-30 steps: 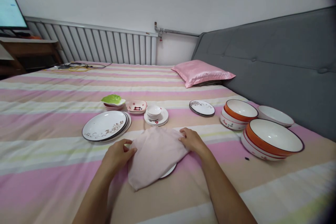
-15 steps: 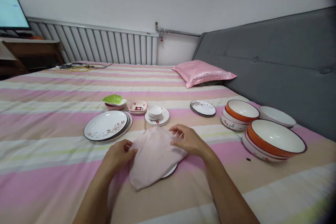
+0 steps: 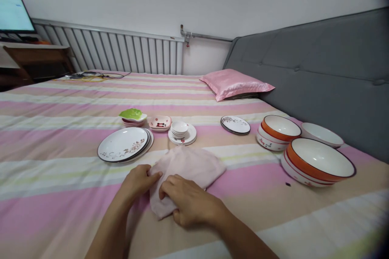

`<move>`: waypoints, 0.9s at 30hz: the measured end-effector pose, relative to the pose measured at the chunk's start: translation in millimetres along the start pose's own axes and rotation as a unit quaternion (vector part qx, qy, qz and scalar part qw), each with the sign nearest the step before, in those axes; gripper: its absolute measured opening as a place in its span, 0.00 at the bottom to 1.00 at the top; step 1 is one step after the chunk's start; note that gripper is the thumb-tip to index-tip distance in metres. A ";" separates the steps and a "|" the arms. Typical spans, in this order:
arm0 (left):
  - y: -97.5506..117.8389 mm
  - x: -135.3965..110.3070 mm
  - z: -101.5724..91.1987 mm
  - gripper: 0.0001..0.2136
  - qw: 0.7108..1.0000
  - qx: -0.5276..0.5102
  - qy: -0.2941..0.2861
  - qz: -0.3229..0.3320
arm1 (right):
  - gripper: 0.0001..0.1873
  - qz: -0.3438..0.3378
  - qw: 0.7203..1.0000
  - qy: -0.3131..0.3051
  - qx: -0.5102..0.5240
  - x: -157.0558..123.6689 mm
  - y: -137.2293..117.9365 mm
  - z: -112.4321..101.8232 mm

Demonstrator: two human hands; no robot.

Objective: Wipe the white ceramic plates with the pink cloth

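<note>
A half-curled left hand and bent-fingered right hand, grips unclear, touch a spread-out pale-pink fabric cloth, likely light, limp, best pinched at its edges.

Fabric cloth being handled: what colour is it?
Pale pink: the fabric cloth shows best in the head view.

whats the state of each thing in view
Pink cloth: spread, creased
Left hand: fingers curled, touching cloth
Right hand: fingers curled, over cloth
Large floral plates: stacked
Small white bowls: stacked, upright
Orange-banded bowls: stacked, upright
Monitor: lit
Cables: loosely looped
Pillow: lying flat
</note>
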State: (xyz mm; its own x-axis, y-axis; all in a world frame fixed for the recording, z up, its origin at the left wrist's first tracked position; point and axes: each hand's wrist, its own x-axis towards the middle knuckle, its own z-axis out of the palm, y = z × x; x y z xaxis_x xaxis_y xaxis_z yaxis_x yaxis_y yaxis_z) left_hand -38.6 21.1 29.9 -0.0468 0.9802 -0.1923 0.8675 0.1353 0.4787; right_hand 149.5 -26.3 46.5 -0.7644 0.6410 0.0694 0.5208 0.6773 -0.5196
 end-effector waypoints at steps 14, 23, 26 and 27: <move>-6.3 -3.0 2.9 0.19 0.961 -0.275 0.005 -0.006 | 0.08 -0.012 0.982 0.171 0.080 9.1 3.7 1.9; 9.6 -13.9 -14.4 0.23 0.948 -0.315 -0.004 0.039 | 0.05 0.160 0.872 0.353 0.298 14.6 30.7 -6.6; 11.3 -17.5 -15.9 0.26 0.956 -0.280 -0.027 0.085 | 0.08 0.171 0.854 0.370 0.322 15.2 38.6 -5.2; 11.2 -18.0 -14.9 0.27 0.957 -0.267 -0.036 0.103 | 0.09 0.170 0.852 0.372 0.326 15.3 39.8 -4.8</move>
State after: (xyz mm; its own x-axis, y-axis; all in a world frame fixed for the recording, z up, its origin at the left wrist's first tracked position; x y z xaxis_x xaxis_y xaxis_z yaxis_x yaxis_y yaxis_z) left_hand -35.4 7.1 51.5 0.1489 0.9841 -0.0964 0.4766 0.0140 0.8790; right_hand 160.4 12.2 31.0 -0.0320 0.9759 0.2157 0.1559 0.2181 -0.9634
